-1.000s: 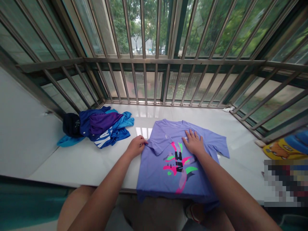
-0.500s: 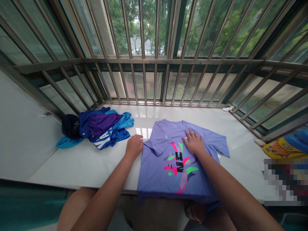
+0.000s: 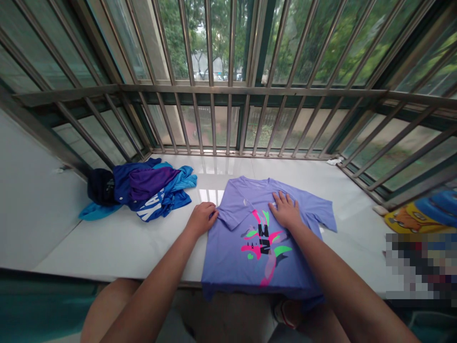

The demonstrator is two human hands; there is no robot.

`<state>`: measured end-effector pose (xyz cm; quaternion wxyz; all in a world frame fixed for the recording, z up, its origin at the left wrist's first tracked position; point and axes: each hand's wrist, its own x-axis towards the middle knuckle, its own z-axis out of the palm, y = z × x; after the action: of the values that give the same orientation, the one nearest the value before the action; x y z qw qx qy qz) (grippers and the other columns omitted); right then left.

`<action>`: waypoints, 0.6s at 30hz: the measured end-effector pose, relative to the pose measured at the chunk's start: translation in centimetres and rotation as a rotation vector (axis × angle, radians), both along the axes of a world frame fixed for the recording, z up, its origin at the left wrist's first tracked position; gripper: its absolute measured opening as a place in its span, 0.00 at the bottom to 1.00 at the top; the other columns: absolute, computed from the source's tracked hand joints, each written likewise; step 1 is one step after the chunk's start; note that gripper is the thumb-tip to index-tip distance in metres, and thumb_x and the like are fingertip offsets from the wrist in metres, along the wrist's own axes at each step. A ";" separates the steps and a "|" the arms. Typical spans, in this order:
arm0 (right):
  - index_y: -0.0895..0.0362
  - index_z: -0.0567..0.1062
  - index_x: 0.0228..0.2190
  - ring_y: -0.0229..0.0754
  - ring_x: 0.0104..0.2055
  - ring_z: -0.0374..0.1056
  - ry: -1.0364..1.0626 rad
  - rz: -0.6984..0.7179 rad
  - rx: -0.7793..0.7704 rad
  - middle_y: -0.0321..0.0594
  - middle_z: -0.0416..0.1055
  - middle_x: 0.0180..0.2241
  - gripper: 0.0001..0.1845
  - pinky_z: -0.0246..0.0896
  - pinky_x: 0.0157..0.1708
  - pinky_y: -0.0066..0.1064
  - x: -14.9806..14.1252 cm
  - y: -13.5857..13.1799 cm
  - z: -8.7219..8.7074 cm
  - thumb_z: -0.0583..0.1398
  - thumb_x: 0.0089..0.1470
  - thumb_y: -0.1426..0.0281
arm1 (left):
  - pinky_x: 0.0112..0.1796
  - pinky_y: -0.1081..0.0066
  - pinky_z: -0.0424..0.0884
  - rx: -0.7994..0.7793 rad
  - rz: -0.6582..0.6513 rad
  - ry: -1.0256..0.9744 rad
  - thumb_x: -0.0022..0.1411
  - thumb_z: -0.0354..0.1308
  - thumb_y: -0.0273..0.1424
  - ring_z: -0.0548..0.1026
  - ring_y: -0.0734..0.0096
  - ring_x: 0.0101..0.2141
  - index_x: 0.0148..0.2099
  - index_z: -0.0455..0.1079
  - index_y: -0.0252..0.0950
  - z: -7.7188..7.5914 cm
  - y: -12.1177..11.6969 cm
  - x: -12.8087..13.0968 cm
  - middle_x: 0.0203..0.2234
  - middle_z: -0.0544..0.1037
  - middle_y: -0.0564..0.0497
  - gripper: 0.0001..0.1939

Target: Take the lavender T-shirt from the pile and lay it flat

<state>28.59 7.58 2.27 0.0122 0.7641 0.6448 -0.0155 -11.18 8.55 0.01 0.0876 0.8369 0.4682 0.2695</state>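
Lavender T-shirt (image 3: 228, 267) is laid flat, print up, on a white sill (image 3: 107, 252), its near hem hanging over the edge; its sleeve on the left of the view is folded inward; the left hand (image 3: 202, 219) is held against that folded edge, fingers closed together, though whether cloth is gripped cannot be told; the right hand (image 3: 285, 210) is pressed on the chest, fingers spread open; a heap of blue clothes (image 3: 150, 188) is piled near the left hand; steel window bars (image 3: 214, 119) are seen beyond.
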 end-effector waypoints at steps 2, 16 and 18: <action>0.54 0.62 0.74 0.63 0.80 0.39 -0.028 0.013 0.047 0.49 0.49 0.78 0.36 0.38 0.74 0.64 -0.7 -0.1 1.1 0.46 0.73 0.52 | 0.51 0.55 0.72 -0.016 0.005 -0.010 0.72 0.61 0.33 0.78 0.53 0.50 0.45 0.79 0.41 0.0 0.1 0.0 0.49 0.83 0.42 0.06; 0.57 0.78 0.42 0.53 0.52 0.74 0.259 0.075 0.081 0.54 0.78 0.49 0.11 0.64 0.48 0.37 -12.0 0.1 2.3 0.60 0.69 0.63 | 0.48 0.59 0.69 -0.032 0.006 0.044 0.69 0.61 0.32 0.76 0.55 0.49 0.45 0.73 0.41 1.0 -0.2 0.2 0.45 0.81 0.46 0.03; 0.56 0.77 0.41 0.50 0.48 0.75 0.331 0.051 0.097 0.51 0.80 0.45 0.11 0.62 0.44 0.35 -12.0 0.1 2.5 0.58 0.71 0.63 | 0.48 0.59 0.69 -0.037 0.009 0.041 0.69 0.61 0.31 0.76 0.55 0.48 0.45 0.73 0.41 1.1 -0.3 0.2 0.44 0.81 0.46 0.03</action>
<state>16.58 7.72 4.73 -0.1308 0.7341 0.6573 -0.1097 -10.98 8.28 1.11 0.0921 0.8384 0.4786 0.2438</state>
